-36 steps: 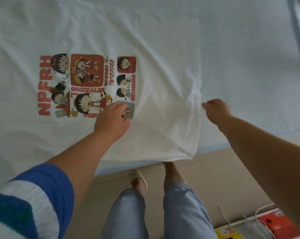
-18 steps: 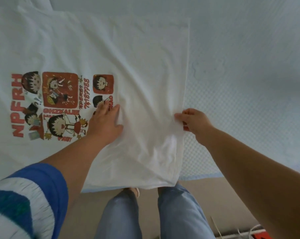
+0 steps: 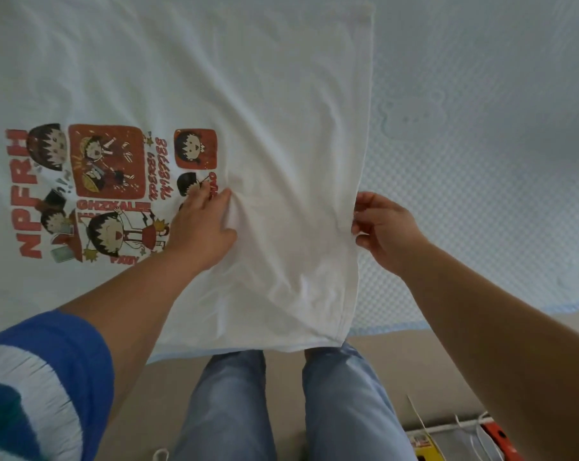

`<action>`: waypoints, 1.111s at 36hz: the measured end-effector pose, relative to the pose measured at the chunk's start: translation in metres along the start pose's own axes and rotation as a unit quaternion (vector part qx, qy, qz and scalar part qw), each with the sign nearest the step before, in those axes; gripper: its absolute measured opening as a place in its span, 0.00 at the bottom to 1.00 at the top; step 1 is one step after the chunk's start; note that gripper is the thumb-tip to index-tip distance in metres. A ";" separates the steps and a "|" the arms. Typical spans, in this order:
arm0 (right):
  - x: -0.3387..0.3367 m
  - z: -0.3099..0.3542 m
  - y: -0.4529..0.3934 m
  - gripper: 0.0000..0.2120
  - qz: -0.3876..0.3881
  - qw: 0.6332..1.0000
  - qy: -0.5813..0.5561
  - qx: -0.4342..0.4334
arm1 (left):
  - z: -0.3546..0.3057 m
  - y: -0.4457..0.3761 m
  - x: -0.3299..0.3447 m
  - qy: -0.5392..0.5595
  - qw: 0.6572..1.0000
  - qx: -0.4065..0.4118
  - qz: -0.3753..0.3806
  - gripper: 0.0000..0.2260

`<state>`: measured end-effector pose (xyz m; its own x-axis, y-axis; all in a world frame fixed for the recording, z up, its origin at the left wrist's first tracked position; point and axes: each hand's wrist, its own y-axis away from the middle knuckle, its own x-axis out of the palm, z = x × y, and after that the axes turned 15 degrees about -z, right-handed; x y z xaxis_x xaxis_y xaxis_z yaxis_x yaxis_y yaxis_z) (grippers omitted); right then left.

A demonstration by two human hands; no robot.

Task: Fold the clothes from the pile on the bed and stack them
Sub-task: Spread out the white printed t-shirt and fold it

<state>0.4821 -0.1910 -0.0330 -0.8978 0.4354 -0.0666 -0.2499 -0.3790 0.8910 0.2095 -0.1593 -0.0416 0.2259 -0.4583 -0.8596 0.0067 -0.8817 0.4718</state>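
A white cotton T-shirt with a red-and-brown cartoon print [image 3: 248, 94] lies spread across the pale blue quilted bed cover [image 3: 481, 128], its bottom hem running down the right side and its lower corner hanging just over the bed's near edge. The left hand [image 3: 200, 229] presses down on the cloth right beside the print, fingers bunching a small ridge of fabric, so it is pinching the shirt. The right hand [image 3: 386, 227] grips the hem at the shirt's right edge, fingers curled around the cloth. Below the bed's near edge stand the person's legs in light blue jeans [image 3: 235, 404] on a beige floor [image 3: 398, 361].
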 end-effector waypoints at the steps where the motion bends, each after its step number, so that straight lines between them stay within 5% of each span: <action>1: 0.001 0.000 0.000 0.14 -0.010 0.999 0.026 -0.032 | 0.000 -0.001 -0.002 0.013 1.000 -0.007 -0.001 0.31; 8: 0.011 -0.004 -0.002 0.18 -0.087 0.951 0.250 -0.163 | 0.003 -0.006 -0.014 0.044 0.999 -0.005 0.008 0.26; 14: -0.001 -0.009 0.001 0.21 -0.185 0.945 0.210 -0.166 | 0.001 -0.003 -0.017 0.021 0.999 0.028 -0.019 0.26; 18: -0.004 -0.015 0.004 0.15 -0.101 0.976 0.176 -0.076 | 0.000 0.004 -0.011 -0.026 0.996 0.068 -0.058 0.27; 22: -0.011 -0.022 0.012 0.22 0.008 0.988 0.153 -0.016 | -0.004 0.008 -0.002 -0.052 0.991 0.109 -0.061 0.32; 27: -0.016 -0.042 0.025 0.17 -0.007 0.947 0.321 -0.025 | -0.023 0.016 0.005 -0.043 0.976 0.212 -0.032 0.31; 31: -0.017 -0.054 0.032 0.12 -0.040 0.966 0.251 -0.042 | -0.033 0.013 0.017 -0.083 0.966 0.245 0.020 0.32; 37: -0.026 -0.074 0.041 0.07 -0.042 0.995 -0.023 0.093 | -0.030 0.005 0.025 -0.084 0.968 0.231 0.046 0.36; 40: -0.030 -0.089 0.048 0.16 -0.039 0.996 0.016 0.084 | -0.027 0.004 0.024 -0.079 0.967 0.236 0.049 0.35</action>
<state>0.4651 -0.2952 -0.0288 -0.8895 0.4313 -0.1507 -0.2581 -0.2021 0.9448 0.2414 -0.1706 -0.0550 0.0500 -0.5209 -0.8522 -0.4609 -0.7690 0.4430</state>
